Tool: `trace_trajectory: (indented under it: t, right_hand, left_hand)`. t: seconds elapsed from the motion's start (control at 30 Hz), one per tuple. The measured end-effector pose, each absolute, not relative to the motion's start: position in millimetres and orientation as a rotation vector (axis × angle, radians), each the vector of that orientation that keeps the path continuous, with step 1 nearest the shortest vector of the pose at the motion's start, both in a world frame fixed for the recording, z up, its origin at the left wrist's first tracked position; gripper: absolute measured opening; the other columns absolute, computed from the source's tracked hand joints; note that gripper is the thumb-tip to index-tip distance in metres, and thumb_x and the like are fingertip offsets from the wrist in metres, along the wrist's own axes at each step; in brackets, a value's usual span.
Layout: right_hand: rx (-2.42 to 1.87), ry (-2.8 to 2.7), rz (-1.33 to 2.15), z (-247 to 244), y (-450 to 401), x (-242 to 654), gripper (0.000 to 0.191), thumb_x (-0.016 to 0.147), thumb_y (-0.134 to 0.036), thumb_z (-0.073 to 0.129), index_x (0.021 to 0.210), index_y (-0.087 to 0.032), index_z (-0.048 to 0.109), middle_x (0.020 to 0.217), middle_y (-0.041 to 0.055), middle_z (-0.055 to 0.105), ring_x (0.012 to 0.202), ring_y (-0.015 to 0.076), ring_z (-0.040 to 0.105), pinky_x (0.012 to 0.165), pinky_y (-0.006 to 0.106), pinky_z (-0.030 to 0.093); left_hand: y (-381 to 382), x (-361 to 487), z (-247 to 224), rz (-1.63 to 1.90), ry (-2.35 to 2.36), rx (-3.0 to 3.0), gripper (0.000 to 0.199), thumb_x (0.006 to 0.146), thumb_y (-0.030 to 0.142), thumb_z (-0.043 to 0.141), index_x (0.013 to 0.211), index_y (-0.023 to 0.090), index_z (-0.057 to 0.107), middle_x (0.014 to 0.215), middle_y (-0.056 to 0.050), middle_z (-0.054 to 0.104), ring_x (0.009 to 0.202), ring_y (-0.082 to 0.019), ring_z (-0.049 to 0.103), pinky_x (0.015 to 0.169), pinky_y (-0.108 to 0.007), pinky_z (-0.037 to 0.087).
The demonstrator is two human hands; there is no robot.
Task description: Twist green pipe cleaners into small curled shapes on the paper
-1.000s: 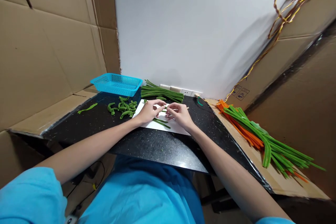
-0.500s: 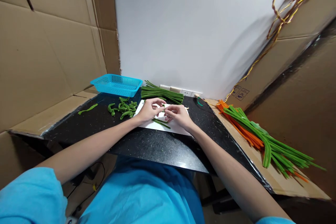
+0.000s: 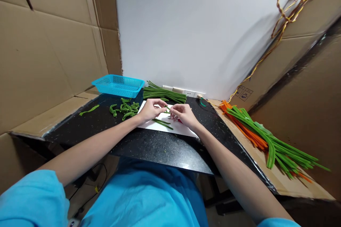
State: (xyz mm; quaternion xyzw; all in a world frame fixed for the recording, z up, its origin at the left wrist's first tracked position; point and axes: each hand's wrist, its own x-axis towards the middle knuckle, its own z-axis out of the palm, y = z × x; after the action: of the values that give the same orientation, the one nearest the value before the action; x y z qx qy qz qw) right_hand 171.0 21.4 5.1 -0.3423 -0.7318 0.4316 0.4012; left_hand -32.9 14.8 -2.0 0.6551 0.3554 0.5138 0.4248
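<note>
Both hands meet over a white sheet [image 3: 181, 132] on the black tabletop. My left hand [image 3: 149, 111] pinches one end of a short green pipe cleaner [image 3: 167, 108] between thumb and fingertips. The other end is in the fingertips of my right hand [image 3: 184, 116], close to the left. Some loose green pipe cleaners [image 3: 163, 123] lie on the sheet just below the hands. Under my right hand a small red object [image 3: 179, 121] shows, mostly hidden. Left of the sheet sits a pile of twisted green pipe cleaner pieces [image 3: 129, 109].
Behind the sheet lies a bundle of dark green pipe cleaners [image 3: 165, 94]. A blue plastic basket [image 3: 118, 92] stands at back left, with a green strip [image 3: 89, 110] nearer. Light green pipe cleaners [image 3: 282, 147] and orange ones [image 3: 247, 133] rest on cardboard at right. A power strip [image 3: 190, 93] runs along the wall.
My right hand has moved slightly right, away from the left, and turned a little. More of the green pipe cleaner shows between the fingertips. The red object has come into view.
</note>
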Motion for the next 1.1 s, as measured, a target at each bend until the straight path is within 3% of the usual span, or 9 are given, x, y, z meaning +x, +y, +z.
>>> trace_trajectory:
  t: [0.43,0.7,0.93,1.1]
  right_hand:
    - [-0.884,-1.890,1.171,8.3,23.3,175.7,0.034,0.081,-0.049,0.075,0.078,-0.016,0.071,0.065,0.0029,0.067,0.058,0.0146,0.062,0.054,0.026,0.052]
    - [-0.856,-1.928,1.186,6.0,24.9,182.8,0.040,0.081,-0.055,0.077,0.079,-0.016,0.071,0.065,0.0027,0.068,0.059,0.0148,0.062,0.060,0.027,0.052]
    - [-0.823,-1.836,1.151,9.4,20.4,178.9,0.041,0.082,-0.056,0.078,0.080,-0.017,0.069,0.067,0.0014,0.067,0.059,0.0139,0.062,0.060,0.027,0.051]
    - [-0.796,-1.811,1.214,12.4,17.1,177.9,0.046,0.082,-0.062,0.076,0.085,-0.017,0.069,0.070,0.0020,0.067,0.059,0.0145,0.062,0.057,0.028,0.053]
  left_hand:
    - [11.8,-32.4,0.7,1.243,0.896,1.568,0.024,0.072,0.023,0.084,0.090,0.011,0.072,0.076,-0.003,0.069,0.038,-0.003,0.044,0.035,-0.018,0.029]
    - [9.8,-31.9,-2.7,1.056,0.869,1.651,0.037,0.086,0.045,0.076,0.097,0.010,0.074,0.093,-0.014,0.076,0.046,-0.010,0.062,0.034,-0.017,0.037]
    - [11.4,-34.5,-1.8,0.888,0.842,1.694,0.044,0.086,0.054,0.075,0.081,0.010,0.073,0.074,-0.008,0.072,0.042,-0.008,0.056,0.033,-0.016,0.033]
    - [13.4,-34.5,-2.5,0.989,0.840,1.680,0.050,0.086,0.059,0.074,0.071,0.011,0.070,0.060,-0.004,0.065,0.039,-0.007,0.052,0.035,-0.016,0.031]
